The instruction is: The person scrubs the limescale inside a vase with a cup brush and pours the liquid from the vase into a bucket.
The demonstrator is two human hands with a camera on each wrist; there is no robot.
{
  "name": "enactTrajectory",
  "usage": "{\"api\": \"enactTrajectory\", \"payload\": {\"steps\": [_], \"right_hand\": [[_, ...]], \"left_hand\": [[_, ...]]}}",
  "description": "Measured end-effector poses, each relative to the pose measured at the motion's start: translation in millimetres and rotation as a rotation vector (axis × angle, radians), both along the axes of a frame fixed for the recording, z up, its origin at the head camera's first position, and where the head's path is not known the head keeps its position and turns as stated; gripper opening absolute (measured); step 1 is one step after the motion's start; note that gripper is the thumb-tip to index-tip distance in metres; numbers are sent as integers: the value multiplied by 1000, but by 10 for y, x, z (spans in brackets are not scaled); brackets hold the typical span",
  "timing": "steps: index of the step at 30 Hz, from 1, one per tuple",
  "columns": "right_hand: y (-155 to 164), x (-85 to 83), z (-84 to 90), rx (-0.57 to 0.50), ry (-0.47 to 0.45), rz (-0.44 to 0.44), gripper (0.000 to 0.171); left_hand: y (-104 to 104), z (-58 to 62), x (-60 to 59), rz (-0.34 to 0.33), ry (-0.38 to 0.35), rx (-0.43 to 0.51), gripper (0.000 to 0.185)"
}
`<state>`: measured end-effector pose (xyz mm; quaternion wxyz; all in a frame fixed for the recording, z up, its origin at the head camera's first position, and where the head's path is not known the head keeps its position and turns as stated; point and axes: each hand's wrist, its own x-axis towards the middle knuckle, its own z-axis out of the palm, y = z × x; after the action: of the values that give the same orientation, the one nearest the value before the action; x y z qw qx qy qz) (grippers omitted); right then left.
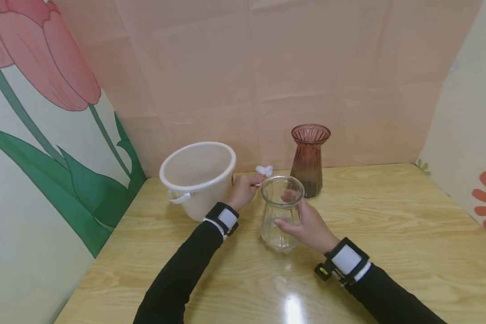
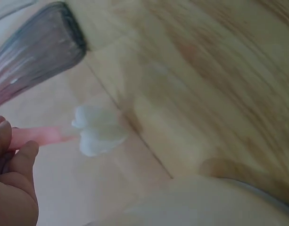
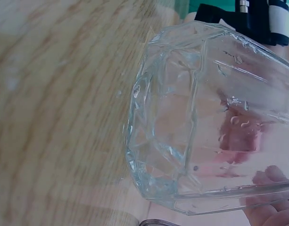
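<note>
In the head view my left hand (image 1: 241,192) is beside the white bucket, pinching the pink handle (image 2: 38,135) of a sponge brush. Its white, lobed head (image 2: 98,133) points away from the fingers toward the back of the table. My right hand (image 1: 315,228) grips a clear glass vase (image 1: 278,236) from the right, thumb in front and fingers behind. The vase is upright, with a wide round mouth and a faceted base (image 3: 163,122). Droplets show on its glass in the right wrist view. Whether the base touches the table, I cannot tell.
A ribbed reddish-purple glass vase (image 1: 308,168) stands behind the clear one, near the back wall. The white bucket (image 1: 200,204), its handle hanging down, stands at the left. All are on a wood-grain table (image 1: 389,216) with painted walls at both sides.
</note>
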<state>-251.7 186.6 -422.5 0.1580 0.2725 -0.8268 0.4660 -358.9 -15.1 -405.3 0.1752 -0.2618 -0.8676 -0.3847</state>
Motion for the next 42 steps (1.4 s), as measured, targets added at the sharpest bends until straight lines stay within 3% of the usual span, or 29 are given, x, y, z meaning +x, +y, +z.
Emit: {"api": "enactTrajectory", "payload": {"steps": [8,12,16,20,24,27,31,32,34,39,42], "right_hand": [[-5,4,25,11,-25,-2,77],[-4,-4,42,7,-25,-3,76],[-6,0,56,10,-24,-5,76],[-8,10,53,8,-37,-2,77],[-7,14,48,4,-45,1,78],[-2,15,45,4,-50,-2,79],[3,16,43,0,-53,0,80],[3,17,43,0,-52,0,80],[1,20,42,1,-52,-2,80],[-5,23,41,2,-47,-5,79],[-8,25,38,-1,-46,-3,78]], "left_hand": [[-70,-69,-35,-45,-31,-102,24],[-106,-68,-45,-102,-6,-188,16],[-146,-99,-60,-164,29,-309,31],[-186,-142,-28,-182,-11,-415,31],[-199,-163,33,-170,-63,-463,26],[-201,-182,68,-147,-176,-406,45],[-204,-189,127,-90,-389,-280,62],[-204,-185,143,-77,-403,-287,64],[-197,-180,168,-76,-356,-373,61],[-190,-194,211,-97,-69,-676,46],[-203,-223,225,-108,-46,-756,28]]}}
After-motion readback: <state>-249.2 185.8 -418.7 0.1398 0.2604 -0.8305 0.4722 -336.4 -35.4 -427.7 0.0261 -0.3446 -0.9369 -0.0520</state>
